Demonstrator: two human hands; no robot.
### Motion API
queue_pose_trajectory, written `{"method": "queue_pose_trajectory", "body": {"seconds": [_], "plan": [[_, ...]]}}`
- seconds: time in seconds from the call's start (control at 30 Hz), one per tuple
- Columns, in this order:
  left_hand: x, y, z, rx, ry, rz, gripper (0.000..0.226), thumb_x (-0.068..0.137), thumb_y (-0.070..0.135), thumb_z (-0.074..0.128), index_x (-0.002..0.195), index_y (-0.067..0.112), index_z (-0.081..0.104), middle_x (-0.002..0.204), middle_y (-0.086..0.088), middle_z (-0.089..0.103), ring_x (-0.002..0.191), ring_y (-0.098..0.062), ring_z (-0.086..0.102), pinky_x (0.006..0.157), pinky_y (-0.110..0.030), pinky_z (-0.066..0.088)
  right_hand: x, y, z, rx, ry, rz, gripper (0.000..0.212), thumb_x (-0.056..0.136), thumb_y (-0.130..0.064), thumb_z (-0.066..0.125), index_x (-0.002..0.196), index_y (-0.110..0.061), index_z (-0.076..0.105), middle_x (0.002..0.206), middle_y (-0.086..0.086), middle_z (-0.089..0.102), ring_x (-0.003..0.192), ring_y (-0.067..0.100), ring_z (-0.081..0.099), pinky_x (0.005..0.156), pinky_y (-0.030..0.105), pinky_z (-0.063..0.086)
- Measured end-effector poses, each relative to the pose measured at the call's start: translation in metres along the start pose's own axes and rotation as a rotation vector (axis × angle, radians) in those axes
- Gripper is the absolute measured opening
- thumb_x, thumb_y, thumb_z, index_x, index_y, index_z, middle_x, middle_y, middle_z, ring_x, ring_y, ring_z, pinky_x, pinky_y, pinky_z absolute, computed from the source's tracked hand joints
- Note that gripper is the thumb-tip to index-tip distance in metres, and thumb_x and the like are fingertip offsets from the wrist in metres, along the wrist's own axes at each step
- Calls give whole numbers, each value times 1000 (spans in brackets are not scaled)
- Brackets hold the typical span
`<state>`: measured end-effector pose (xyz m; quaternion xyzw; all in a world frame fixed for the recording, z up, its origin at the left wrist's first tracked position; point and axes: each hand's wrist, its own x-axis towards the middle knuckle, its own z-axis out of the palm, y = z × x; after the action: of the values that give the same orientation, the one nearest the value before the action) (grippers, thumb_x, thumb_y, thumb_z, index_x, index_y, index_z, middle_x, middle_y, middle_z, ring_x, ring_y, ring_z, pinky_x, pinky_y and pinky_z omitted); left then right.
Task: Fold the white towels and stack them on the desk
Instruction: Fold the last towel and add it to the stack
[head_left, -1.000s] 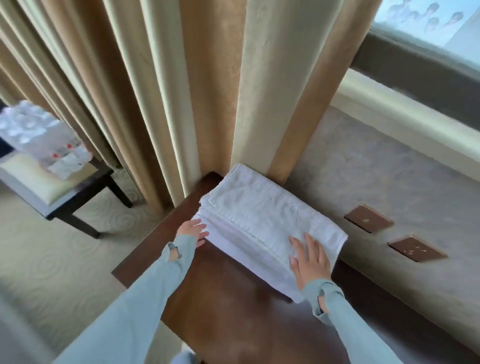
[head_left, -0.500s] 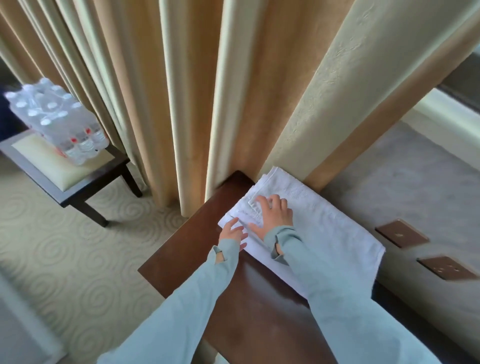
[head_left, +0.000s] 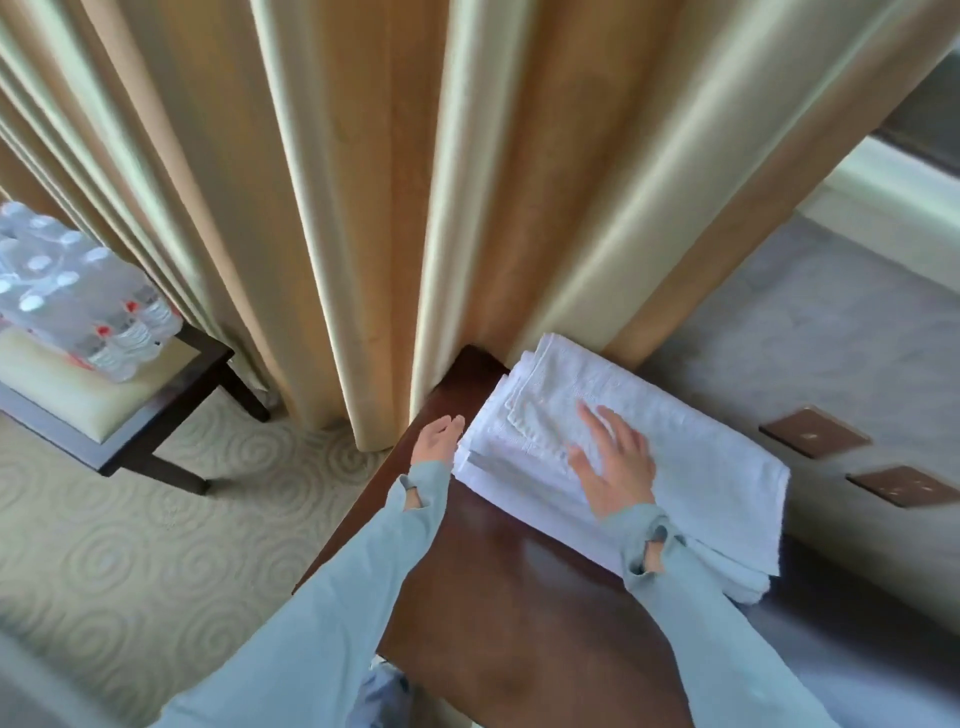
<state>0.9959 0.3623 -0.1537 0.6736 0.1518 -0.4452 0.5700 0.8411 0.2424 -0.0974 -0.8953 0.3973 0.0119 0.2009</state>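
A stack of folded white towels lies on the far corner of the dark brown desk, up against the curtain. My right hand rests flat on top of the stack with straight, spread fingers. My left hand sits at the stack's left edge, fingers straight and touching the side of the towels. Both arms wear light blue sleeves.
Beige and gold curtains hang right behind the desk. A low dark stool with a pack of water bottles stands at the left on patterned carpet. Two brown wall plates sit in the grey wall at the right.
My right hand slid from the stack's right end to its left end, then back toward the middle. My left hand stayed at the left edge. The camera view shifted.
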Motion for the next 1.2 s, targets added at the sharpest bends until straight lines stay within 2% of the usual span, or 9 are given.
{"method": "queue_pose_trajectory", "body": {"seconds": [0.1, 0.23, 0.4, 0.53, 0.63, 0.77, 0.9, 1.0, 1.2], "plan": [[0, 15, 9, 115, -121, 93, 70, 82, 48, 63, 142, 22, 36, 145, -3, 41, 133, -22, 41, 111, -35, 31, -6, 62, -29, 35, 292, 372, 61, 87, -50, 51, 142, -30, 36, 153, 6, 24, 138, 32, 23, 109, 49, 24], [4, 28, 39, 481, -275, 137, 90, 76, 60, 63, 147, 21, 25, 150, -4, 33, 138, -24, 34, 111, -37, 26, -17, 109, -44, 433, 165, 889, 93, 74, -52, 70, 147, -26, 19, 152, 8, 25, 137, 34, 29, 110, 47, 29], [24, 39, 65, 530, -369, 40, 91, 63, 55, 74, 138, 13, 43, 136, -5, 51, 130, -26, 45, 113, -36, 30, -25, 153, -29, 970, -22, 1086, 126, 36, -71, 78, 140, -14, 36, 133, 7, 52, 120, 31, 51, 108, 42, 36], [58, 35, 60, 553, -340, -99, 116, 29, 74, 78, 132, 26, 52, 132, -3, 56, 121, -27, 53, 109, -40, 37, -27, 168, -32, 1165, -146, 1050, 80, 57, -58, 77, 120, -13, 56, 103, 6, 66, 99, 26, 62, 102, 38, 43], [42, 40, 67, 571, -314, -89, 99, 50, 70, 75, 135, 25, 48, 138, -4, 51, 124, -24, 50, 110, -38, 35, -26, 176, -28, 1241, -121, 1017, 103, 33, -68, 80, 119, -15, 58, 108, 6, 66, 101, 26, 63, 103, 39, 43], [41, 38, 71, 650, -340, -1, 97, 61, 67, 68, 142, 23, 37, 147, -3, 40, 119, -20, 49, 94, -29, 38, -27, 183, -21, 1292, -65, 942, 93, 50, -67, 73, 124, -15, 52, 110, 5, 64, 104, 25, 60, 105, 40, 40], [34, 41, 73, 623, -416, -13, 82, 55, 68, 72, 113, 12, 61, 85, -5, 75, 76, -20, 68, 71, -25, 50, -25, 189, -12, 1075, 55, 876, 90, 61, -69, 67, 129, -15, 46, 120, 4, 57, 110, 26, 55, 102, 39, 40], [39, 38, 67, 561, -431, 12, 55, 72, 56, 66, 106, 13, 63, 83, -5, 73, 78, -18, 64, 83, -29, 48, -27, 192, -9, 1264, -9, 804, 87, 67, -61, 67, 139, -23, 35, 122, -1, 55, 110, 22, 54, 100, 35, 39], [35, 28, 66, 659, -316, 72, 15, 95, 19, 46, 96, 6, 52, 58, -6, 58, 48, -12, 58, 38, -14, 43, -8, 197, -23, 1269, -30, 663, 107, 47, -63, 78, 138, -20, 40, 125, 2, 58, 111, 19, 57, 105, 36, 39]]}}
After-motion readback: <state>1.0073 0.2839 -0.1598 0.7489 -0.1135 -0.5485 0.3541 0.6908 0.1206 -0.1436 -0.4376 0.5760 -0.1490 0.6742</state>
